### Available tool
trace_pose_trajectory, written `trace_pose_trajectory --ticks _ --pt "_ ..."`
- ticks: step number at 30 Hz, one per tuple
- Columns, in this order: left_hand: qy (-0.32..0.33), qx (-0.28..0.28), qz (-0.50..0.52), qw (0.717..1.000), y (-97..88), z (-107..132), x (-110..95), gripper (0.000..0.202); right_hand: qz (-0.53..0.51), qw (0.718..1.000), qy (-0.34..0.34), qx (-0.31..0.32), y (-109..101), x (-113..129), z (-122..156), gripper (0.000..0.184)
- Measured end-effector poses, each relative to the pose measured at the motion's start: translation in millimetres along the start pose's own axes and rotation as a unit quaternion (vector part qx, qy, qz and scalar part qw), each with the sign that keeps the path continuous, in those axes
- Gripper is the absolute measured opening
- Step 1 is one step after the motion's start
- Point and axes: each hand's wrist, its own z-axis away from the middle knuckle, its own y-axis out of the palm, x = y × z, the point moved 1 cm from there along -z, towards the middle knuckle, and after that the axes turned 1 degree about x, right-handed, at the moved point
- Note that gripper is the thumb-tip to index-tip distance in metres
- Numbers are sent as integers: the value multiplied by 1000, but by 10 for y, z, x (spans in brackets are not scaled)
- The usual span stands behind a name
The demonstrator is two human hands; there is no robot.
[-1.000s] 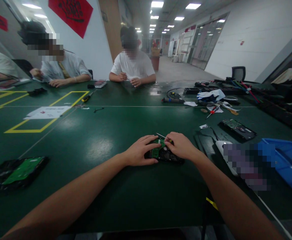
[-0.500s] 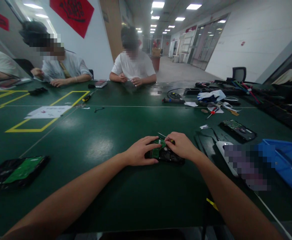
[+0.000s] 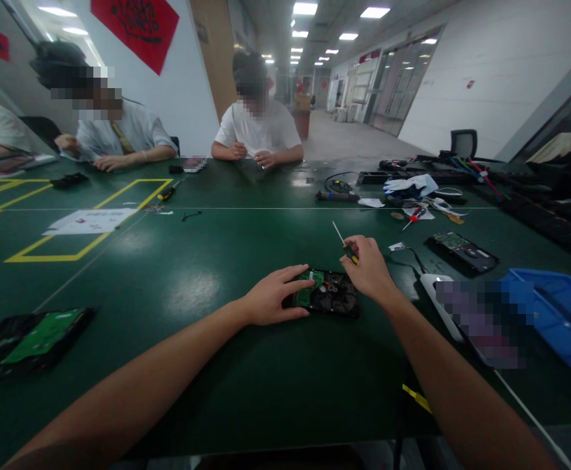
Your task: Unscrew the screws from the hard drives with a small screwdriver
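A black hard drive (image 3: 340, 299) with a green circuit board lies flat on the table in front of me. My left hand (image 3: 278, 295) spans its left end, thumb at the near edge and fingers across the board and far edge, holding it. My right hand (image 3: 369, 269) is closed around the yellow-and-black handle of a small screwdriver (image 3: 339, 234). The screwdriver's thin shaft points up and away to the left, clear of the drive. That hand hovers just above the drive's right end.
Another hard drive (image 3: 462, 252) lies at right, beyond a white device (image 3: 439, 307) with a cable and a blue tray (image 3: 554, 320). At left is a drive with a green board (image 3: 45, 336). A red screwdriver (image 3: 415, 217) and gloves (image 3: 412, 185) lie farther back. People sit across the table.
My right hand has lifted off the drive and moved right, taking the screwdriver with it and uncovering the drive's right part. My left hand stays in place on the drive.
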Motion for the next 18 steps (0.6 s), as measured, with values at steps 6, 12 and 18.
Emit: trace_pose_trajectory --ticks 6,12,18 --pt "-1 8 -27 1000 2 -11 -6 72 -58 995 -4 -82 -66 -20 -6 29" --pt "-26 15 -54 998 26 -25 7 71 -38 984 -101 -138 -106 97 -4 21" --pt "-36 6 -53 998 65 -23 44 71 -157 977 -69 -128 -15 131 55 55"
